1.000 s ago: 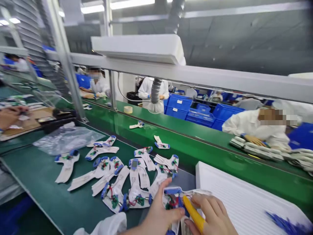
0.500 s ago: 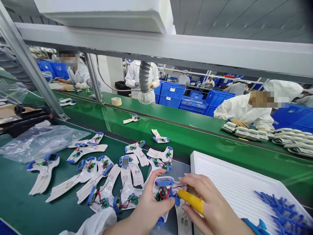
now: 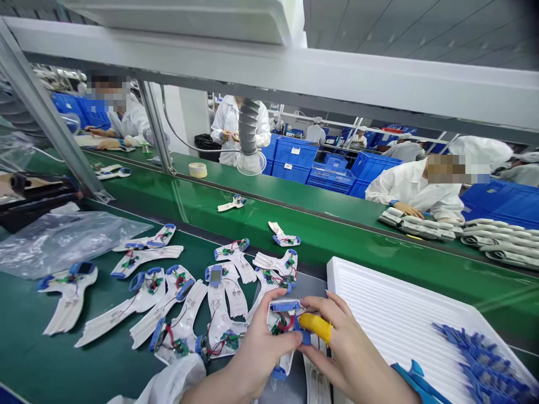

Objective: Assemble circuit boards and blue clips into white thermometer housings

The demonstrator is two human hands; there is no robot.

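My left hand (image 3: pixel 263 342) is closed around a white thermometer-gun half shell (image 3: pixel 287 359), with a blue-framed display at its top and red wires and a green board inside. My right hand (image 3: pixel 341 342), a yellow cover on one finger, pinches a small blue plastic part (image 3: pixel 305 336) against the shell's inner side. The left thumb also touches that part. The fingers partly hide where part and shell meet. Beneath the hands lies another white handle piece (image 3: pixel 316 376). Several similar wired half shells (image 3: pixel 219 308) lie to the left.
A ribbed white tray (image 3: pixel 370 303) on the right holds a pile of blue plastic parts (image 3: pixel 484 359). Ahead runs a green conveyor belt (image 3: pixel 236 224) carrying shells. A clear plastic bag (image 3: pixel 71 241) lies at left. A shelf beam (image 3: pixel 269 67) crosses above; co-workers sit beyond.
My right hand has moved left, bringing its yellow-covered finger onto the blue plastic part. The shells on the belt have shifted slightly right. The view has shifted a little.
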